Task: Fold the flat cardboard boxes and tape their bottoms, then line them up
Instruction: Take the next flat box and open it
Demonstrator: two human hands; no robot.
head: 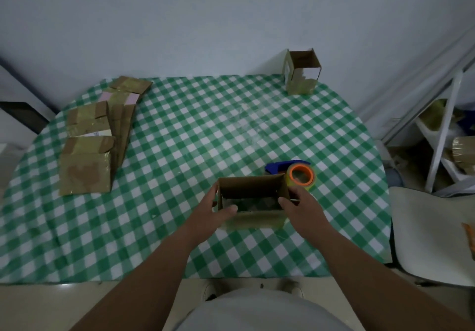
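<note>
An opened-up cardboard box (250,188) stands upright on the green checked table (180,150), its open top facing me. My left hand (214,208) grips its left wall, thumb over the near rim. My right hand (299,206) grips its right wall. Just behind the box lies a blue tape dispenser (276,167) with an orange-cored tape roll (301,175). A second folded box (302,72) stands upright at the far right corner of the table. Several flat cardboard boxes (95,138) lie stacked at the left.
A white chair (431,235) stands close to the table's right edge. White shelving (444,130) with clutter sits beyond it. The wall runs right behind the table. A dark object (20,117) is at the far left.
</note>
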